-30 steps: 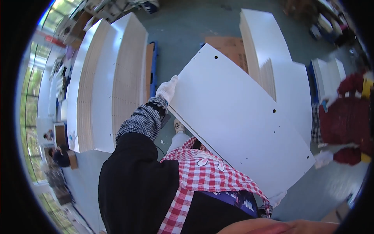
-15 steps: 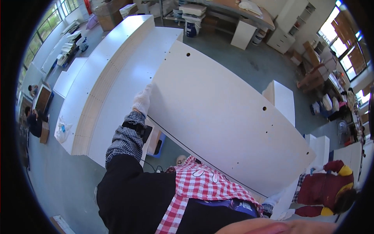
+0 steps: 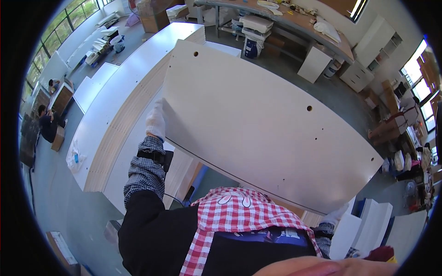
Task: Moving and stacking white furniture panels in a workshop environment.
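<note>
A large white panel (image 3: 258, 119) with round holes near its edges stretches across the middle in front of me, a dark groove running along its near side. My left hand (image 3: 156, 122), in a white knitted glove, is closed on the panel's left end. At the near right corner my right hand (image 3: 335, 216), gloved the same way, grips the panel, its fingers partly hidden. Under and beyond the left end lies a tall stack of white panels (image 3: 107, 147); the held panel's far left part overlaps it.
A small plastic bag (image 3: 75, 158) lies on the stack. More white boards (image 3: 374, 223) stand at the right, near a co-worker's dark red sleeve (image 3: 381, 254). A workbench (image 3: 294, 23) and a bucket (image 3: 252, 48) are at the back. Two people sit far left.
The held panel has shifted left over the stack, with both hands on it. My view has turned, and the co-worker at the right has mostly left the picture.
</note>
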The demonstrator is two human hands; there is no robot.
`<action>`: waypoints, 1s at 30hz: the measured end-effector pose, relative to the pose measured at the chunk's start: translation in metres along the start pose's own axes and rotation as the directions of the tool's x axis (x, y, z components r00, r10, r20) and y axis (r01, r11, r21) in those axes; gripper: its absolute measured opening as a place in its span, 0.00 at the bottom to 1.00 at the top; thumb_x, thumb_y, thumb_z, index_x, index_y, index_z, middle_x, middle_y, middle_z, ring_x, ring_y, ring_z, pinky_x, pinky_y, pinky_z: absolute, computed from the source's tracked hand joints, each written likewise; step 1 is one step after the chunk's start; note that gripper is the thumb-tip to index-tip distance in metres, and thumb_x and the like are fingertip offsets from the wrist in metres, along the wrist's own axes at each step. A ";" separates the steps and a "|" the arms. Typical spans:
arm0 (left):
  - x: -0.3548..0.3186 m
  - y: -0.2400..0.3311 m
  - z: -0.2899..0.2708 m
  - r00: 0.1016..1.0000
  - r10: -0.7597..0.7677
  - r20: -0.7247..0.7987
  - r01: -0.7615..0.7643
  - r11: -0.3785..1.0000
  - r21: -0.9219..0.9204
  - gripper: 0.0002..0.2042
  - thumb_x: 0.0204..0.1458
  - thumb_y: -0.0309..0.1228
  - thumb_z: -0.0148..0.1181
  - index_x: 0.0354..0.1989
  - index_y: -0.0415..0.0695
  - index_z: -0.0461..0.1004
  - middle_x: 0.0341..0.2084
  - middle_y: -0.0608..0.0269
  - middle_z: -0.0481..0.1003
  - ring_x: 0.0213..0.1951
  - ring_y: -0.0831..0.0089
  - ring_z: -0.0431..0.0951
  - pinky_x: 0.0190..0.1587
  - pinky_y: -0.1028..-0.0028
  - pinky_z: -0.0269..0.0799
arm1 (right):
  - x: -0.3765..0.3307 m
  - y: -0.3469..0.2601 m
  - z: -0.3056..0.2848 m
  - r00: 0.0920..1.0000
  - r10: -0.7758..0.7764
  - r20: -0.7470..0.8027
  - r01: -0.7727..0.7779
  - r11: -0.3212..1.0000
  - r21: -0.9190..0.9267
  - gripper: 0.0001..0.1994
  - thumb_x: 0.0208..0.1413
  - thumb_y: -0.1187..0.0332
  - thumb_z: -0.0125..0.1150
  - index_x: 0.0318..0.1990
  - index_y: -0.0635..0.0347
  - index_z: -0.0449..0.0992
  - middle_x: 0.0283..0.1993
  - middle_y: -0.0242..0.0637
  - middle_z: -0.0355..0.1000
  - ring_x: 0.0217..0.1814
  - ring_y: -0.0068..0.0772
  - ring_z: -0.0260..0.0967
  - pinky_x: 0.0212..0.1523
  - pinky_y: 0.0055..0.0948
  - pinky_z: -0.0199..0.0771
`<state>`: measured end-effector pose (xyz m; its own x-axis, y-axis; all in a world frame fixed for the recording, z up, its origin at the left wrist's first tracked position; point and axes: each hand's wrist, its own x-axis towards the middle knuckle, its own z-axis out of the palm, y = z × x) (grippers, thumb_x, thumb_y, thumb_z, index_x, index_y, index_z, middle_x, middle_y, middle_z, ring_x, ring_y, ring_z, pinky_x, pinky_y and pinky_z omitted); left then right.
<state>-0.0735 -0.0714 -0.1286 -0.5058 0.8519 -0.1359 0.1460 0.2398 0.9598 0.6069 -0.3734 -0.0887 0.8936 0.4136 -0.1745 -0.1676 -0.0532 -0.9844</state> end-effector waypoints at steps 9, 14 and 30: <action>0.015 0.006 -0.069 0.957 -0.196 -0.215 0.143 0.961 -0.236 0.33 0.55 0.57 0.40 0.48 0.36 0.71 0.38 0.59 0.75 0.38 0.69 0.73 0.42 0.70 0.67 | -0.020 -0.049 0.167 0.984 0.052 0.171 -0.064 0.996 0.070 0.27 0.59 0.48 0.39 0.58 0.60 0.60 0.55 0.40 0.63 0.55 0.37 0.61 0.53 0.35 0.64; 0.025 0.035 -0.152 0.920 -0.278 -0.275 0.176 0.922 -0.344 0.34 0.55 0.58 0.38 0.50 0.35 0.69 0.41 0.60 0.74 0.40 0.69 0.72 0.45 0.71 0.66 | -0.069 -0.051 0.235 0.949 0.103 0.298 -0.143 0.983 0.117 0.28 0.60 0.49 0.38 0.59 0.62 0.59 0.58 0.40 0.61 0.56 0.39 0.61 0.56 0.36 0.61; 0.077 0.077 -0.365 0.914 -0.174 -0.366 0.126 0.980 -0.153 0.31 0.58 0.53 0.36 0.52 0.35 0.66 0.45 0.57 0.72 0.46 0.68 0.71 0.48 0.73 0.66 | -0.261 -0.089 0.318 0.962 0.035 0.273 -0.022 0.998 -0.052 0.30 0.59 0.48 0.38 0.59 0.65 0.59 0.59 0.42 0.59 0.59 0.40 0.57 0.60 0.36 0.55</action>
<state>-0.4118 -0.1579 0.0244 -0.7993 0.5662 -0.2013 -0.0501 0.2709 0.9613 0.2559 -0.1879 0.0511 0.7398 0.6434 -0.1967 -0.1653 -0.1096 -0.9801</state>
